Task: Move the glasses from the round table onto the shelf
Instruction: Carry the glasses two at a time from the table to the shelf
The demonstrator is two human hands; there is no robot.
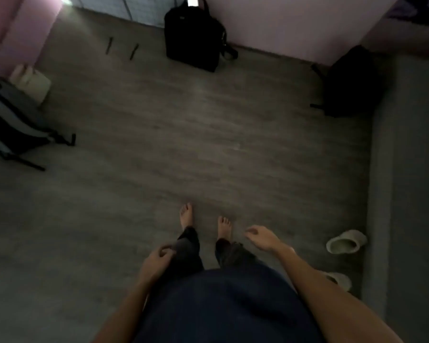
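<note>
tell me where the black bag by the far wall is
In the head view the black bag stands upright at top centre on the floor, against the pink wall, with two thin dark sticks to its left.

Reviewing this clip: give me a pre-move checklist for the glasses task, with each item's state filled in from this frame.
1. Left hand free of objects: ok, nothing in it.
2. Right hand free: ok, fingers loosely spread.
3. Glasses in view: not ok, none visible.
4. Round table or shelf in view: not ok.
5. Grey wood-look floor ahead walkable: ok; black upright bag stands by the far wall.
6. Lighting adequate: not ok, dim and blurred.
</note>
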